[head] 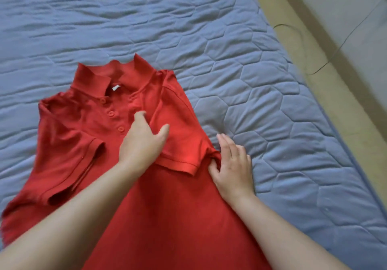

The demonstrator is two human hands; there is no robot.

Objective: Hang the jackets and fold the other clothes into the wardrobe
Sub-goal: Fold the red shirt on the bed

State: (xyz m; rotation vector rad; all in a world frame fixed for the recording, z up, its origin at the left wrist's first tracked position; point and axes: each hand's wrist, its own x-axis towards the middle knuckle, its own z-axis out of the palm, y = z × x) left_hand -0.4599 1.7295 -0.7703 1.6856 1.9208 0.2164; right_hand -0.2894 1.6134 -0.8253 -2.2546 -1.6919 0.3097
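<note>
1. Shirt (167,206): a red, short-sleeved polo lies front-up on a blue quilted bed cover (261,112). Its collar (94,79) points away from the person and its lower part runs out of view at the bottom edge.
2. The placket below the collar is open, with three red buttons (111,113) in a row and a small white label (114,88) showing inside the neck.
3. The sleeve (182,154) on the person's right side is turned in over the shirt front, its cuff pointing towards the person. The other sleeve also lies over the front, on the left.
4. The left hand (142,141) rests palm down on the chest of the shirt, just beside the folded-in sleeve. Its thumb is spread wide and it grasps nothing; the fingertips are blurred.
5. The right hand (232,165) is at the shirt's right edge, just under that sleeve. Its thumb and forefinger pinch a small bunch of the red cloth there, while the remaining fingers lie fairly straight over the bed cover.
6. To the right of the bed is a pale floor (314,49), with a thin dark cable (343,41) trailing across it.
</note>
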